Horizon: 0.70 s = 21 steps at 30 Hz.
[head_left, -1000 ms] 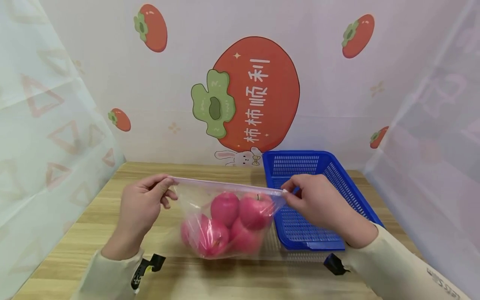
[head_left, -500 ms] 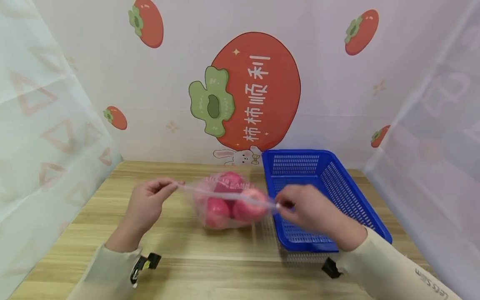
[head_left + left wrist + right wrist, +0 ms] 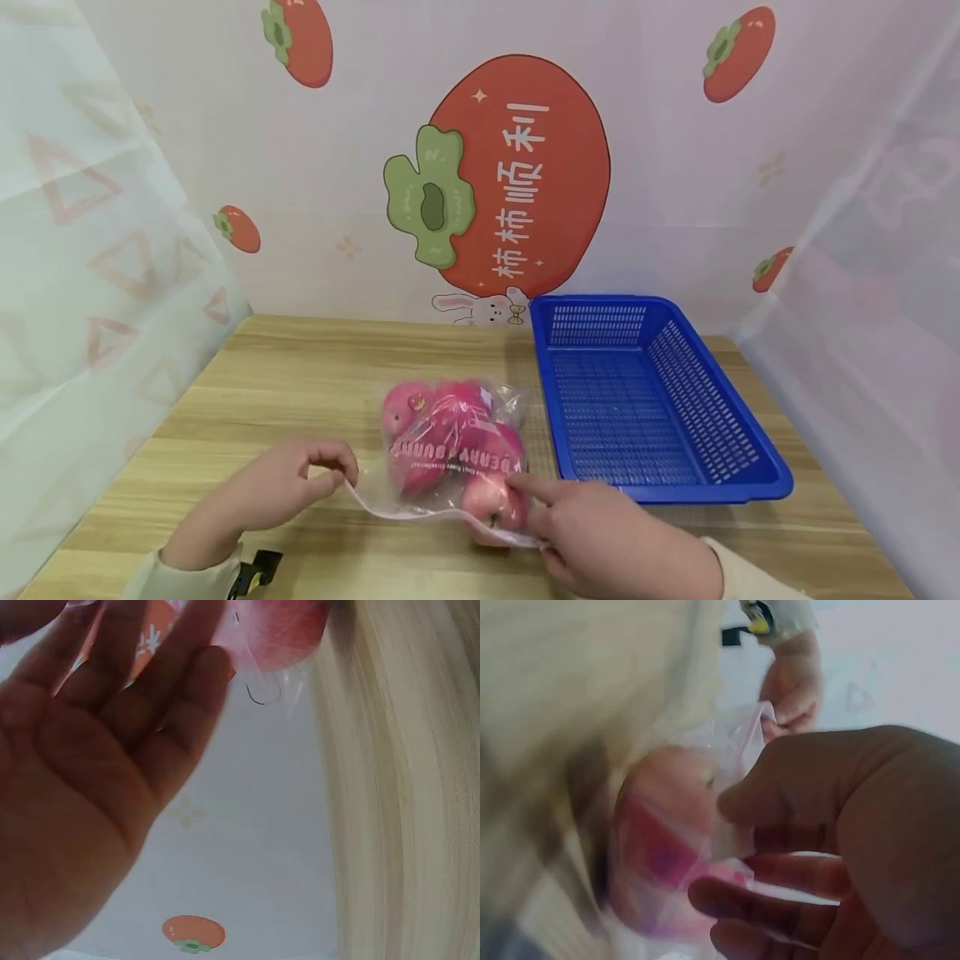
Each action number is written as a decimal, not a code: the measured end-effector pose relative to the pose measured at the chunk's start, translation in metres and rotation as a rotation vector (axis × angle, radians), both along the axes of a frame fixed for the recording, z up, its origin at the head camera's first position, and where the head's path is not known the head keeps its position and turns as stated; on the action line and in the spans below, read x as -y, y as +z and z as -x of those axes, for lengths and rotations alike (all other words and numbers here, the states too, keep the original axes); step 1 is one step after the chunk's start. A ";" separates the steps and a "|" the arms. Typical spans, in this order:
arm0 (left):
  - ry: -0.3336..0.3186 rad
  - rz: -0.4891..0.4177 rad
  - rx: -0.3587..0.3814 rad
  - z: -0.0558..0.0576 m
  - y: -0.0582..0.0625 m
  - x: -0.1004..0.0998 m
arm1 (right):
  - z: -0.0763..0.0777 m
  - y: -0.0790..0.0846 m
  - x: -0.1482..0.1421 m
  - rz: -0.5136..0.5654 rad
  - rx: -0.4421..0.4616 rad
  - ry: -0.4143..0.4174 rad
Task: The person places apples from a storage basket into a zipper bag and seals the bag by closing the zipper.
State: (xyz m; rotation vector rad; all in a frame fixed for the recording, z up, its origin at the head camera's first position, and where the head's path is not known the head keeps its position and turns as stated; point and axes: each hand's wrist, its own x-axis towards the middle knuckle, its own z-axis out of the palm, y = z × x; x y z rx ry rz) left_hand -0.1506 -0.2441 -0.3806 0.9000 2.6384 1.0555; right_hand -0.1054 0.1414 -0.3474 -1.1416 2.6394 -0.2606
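A clear zip bag [image 3: 371, 479] with pink print lies on the wooden table, holding several pink-red apples [image 3: 491, 500]. Its zip edge faces me and sags between my hands. My left hand [image 3: 288, 483] pinches the left corner of that edge between thumb and index finger; in the left wrist view the other fingers of the left hand [image 3: 97, 750] are spread loosely. At the right end, my right hand [image 3: 607, 533] has its fingertips on the bag beside the nearest apple. The right wrist view shows the thumb and index finger of the right hand [image 3: 817, 802] pinching the bag's edge.
A blue plastic basket [image 3: 551, 400] with slotted walls stands to the right of the bag, nothing in it. The wooden table [image 3: 300, 358] meets a printed backdrop [image 3: 337, 167] behind, with white cloth at both sides.
The bag of apples was stretched upright between both hands; it now lies flat, printed face up, its zip edge toward me. Both hands have come lower and nearer.
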 end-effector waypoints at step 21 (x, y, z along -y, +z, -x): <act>0.190 0.306 -0.184 0.006 -0.031 -0.075 | -0.008 -0.033 0.038 -0.142 -0.091 -0.205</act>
